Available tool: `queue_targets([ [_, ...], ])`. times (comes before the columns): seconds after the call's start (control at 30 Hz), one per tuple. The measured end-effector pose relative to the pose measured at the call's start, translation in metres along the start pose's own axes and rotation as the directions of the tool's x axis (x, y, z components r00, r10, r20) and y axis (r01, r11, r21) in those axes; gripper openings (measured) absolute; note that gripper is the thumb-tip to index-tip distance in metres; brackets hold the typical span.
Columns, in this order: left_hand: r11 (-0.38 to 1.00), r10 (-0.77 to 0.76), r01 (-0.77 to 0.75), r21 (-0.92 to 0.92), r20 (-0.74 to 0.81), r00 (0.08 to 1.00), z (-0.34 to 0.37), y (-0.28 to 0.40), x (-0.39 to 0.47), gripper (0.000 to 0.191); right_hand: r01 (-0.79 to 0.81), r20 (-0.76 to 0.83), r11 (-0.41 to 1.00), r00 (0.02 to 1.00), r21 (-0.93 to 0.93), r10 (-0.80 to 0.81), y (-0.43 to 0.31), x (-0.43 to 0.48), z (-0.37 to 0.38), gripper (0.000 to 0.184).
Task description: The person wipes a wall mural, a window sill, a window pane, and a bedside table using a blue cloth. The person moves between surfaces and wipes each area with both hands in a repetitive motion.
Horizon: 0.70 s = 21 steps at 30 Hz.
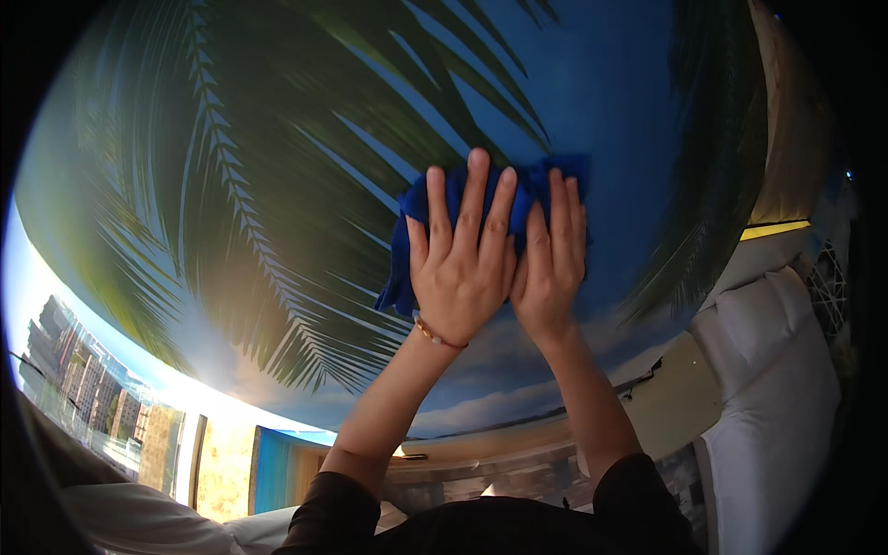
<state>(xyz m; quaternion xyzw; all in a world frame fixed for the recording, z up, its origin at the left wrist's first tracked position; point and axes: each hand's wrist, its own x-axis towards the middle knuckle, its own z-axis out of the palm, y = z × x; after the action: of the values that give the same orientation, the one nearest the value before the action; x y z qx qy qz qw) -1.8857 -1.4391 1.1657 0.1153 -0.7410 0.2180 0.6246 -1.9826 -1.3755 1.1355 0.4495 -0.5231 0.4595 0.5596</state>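
Note:
A crumpled blue cloth (399, 267) lies pressed against a large wall picture (277, 173) of palm fronds, blue sky and a beach. My left hand (461, 260) is laid flat over the cloth's left and middle part, fingers spread and pointing up. It wears a beaded bracelet (437, 338) at the wrist. Close beside it, my right hand (553, 267) holds down the cloth's right part, its fingers nearly together. The thumb area of each hand meets the other. Much of the cloth is hidden beneath both palms.
At the left, bright light comes through a window (104, 395) with tall buildings outside. A blue curtain or panel (277, 468) hangs at lower left. White-covered furniture (139, 510) stands below it. To the right is a bed or couch with a white cover (770, 430), beside a light tabletop (676, 399).

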Motion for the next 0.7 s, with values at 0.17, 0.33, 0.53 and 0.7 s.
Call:
queue_targets([
  [0.17,0.999,-0.001,-0.002,-0.034,-0.094,0.996,0.017,0.027,0.062,0.050,0.026,-0.100,1.000,0.995,-0.016,-0.027,0.043,0.063,-0.018,0.037],
  [0.33,0.998,0.034,-0.034,-0.052,-0.015,0.999,0.020,0.052,0.018,0.046,-0.053,-0.059,0.994,0.997,0.094,0.058,0.052,0.018,-0.043,0.037],
  [0.53,0.985,0.034,-0.055,-0.164,-0.130,0.991,0.036,0.077,0.064,0.042,-0.006,-0.169,0.998,0.986,0.059,0.016,0.085,0.058,-0.045,0.038],
  [0.7,0.984,0.015,-0.043,-0.175,-0.158,0.987,0.054,0.101,0.087,0.045,-0.005,-0.128,0.999,0.992,-0.044,0.000,0.115,0.079,-0.058,0.036],
])
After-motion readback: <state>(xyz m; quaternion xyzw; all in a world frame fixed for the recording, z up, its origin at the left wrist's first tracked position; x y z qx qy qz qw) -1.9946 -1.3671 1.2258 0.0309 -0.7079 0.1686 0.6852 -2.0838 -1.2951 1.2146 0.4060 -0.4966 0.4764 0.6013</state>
